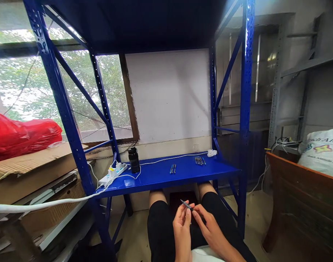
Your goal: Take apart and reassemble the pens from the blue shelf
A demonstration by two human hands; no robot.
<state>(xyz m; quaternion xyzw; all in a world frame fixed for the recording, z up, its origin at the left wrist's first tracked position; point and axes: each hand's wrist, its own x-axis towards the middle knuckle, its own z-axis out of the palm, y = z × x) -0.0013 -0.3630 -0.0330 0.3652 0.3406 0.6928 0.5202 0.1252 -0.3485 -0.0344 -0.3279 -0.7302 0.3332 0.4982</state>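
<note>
Above my lap, a dark grey pen (186, 204) is held with its pointed tip up and to the left. My left hand (181, 223) is closed around its middle between thumb and fingers. My right hand (210, 225) is closed at the pen's lower end, where the fingertips partly hide it. Beyond my hands, a small group of pens (173, 168) lies on the blue shelf (152, 178). Farther right on that shelf, several more pens (200, 161) lie side by side in a row.
A black bottle (133, 160) stands on the shelf's left beside a white power strip (112, 176) with plugs and cables. A bundled white cable (211, 153) sits at the back right. Blue uprights (245, 109) flank the shelf. Cardboard boxes (32, 167) are left, a wooden chair (300, 203) right.
</note>
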